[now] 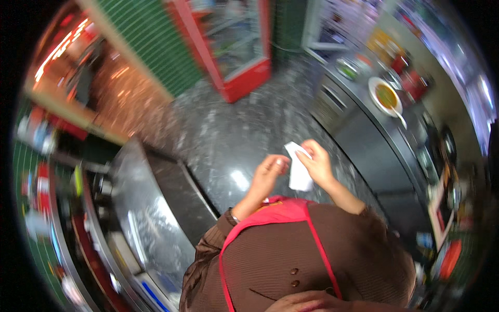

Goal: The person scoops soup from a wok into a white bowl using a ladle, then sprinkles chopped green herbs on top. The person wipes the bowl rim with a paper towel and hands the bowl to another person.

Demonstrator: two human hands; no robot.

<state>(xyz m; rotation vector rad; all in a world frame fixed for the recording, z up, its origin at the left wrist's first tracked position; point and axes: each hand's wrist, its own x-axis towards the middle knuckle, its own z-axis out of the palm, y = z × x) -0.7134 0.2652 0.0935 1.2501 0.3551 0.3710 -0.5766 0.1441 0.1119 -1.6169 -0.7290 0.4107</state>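
Note:
A white sheet, paper or cloth [300, 171], hangs from my right hand [317, 162], pinched between thumb and fingers. Just left of it is my left hand [269, 171], its fingers curled and slightly blurred; no object shows in it, and whether it touches the sheet's edge I cannot tell. Both hands are in front of the red apron [273, 214] over a brown ribbed top. On the counter to the right stands a white bowl [372, 91] of orange-green soup or stew, a white spoon [399, 117] resting in it. Another hand shows at the bottom edge; whose it is remains unclear.
A steel counter [144, 195] with shelves beside it lies on the left. The right-hand counter [356, 91] has steel fronts and carries jars and containers. Ahead stands a red-framed glass-door fridge [247, 84] by a green tiled wall, on dark marbled floor [218, 128].

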